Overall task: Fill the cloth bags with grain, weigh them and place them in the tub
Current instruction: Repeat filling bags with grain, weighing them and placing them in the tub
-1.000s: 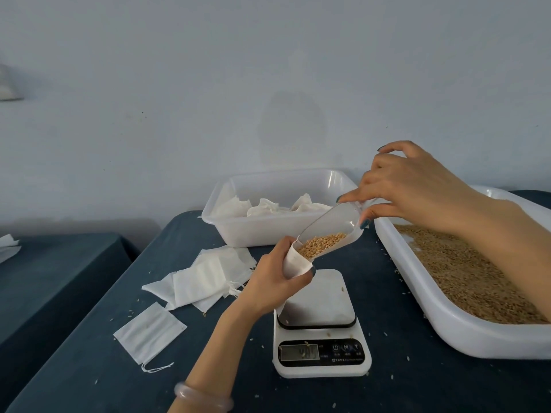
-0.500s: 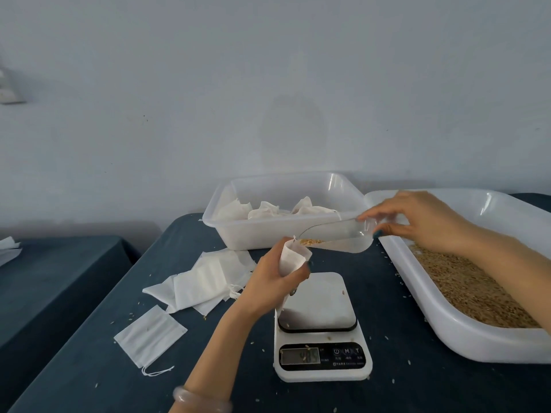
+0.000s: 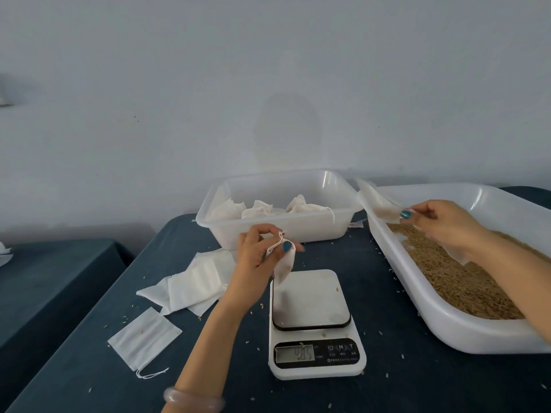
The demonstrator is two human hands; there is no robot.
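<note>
My left hand (image 3: 256,257) holds a small white cloth bag (image 3: 284,262) by its top, above the back left corner of the white kitchen scale (image 3: 311,323); the bag's lower tip is at the platform's edge. My right hand (image 3: 441,223) grips the clear plastic scoop (image 3: 377,202) by its handle over the rim of the big white tray of brown grain (image 3: 465,281). The clear tub (image 3: 283,204) behind the scale holds several filled bags.
A heap of flat empty bags (image 3: 193,281) lies left of the scale, with one more bag (image 3: 144,338) nearer the front. Loose grains dot the dark blue tablecloth (image 3: 387,380). A second dark table (image 3: 44,281) stands at the left.
My right hand has drawn the scoop away from the bag and over to the grain tray. My left hand has pinched the bag's mouth together and stays above the scale.
</note>
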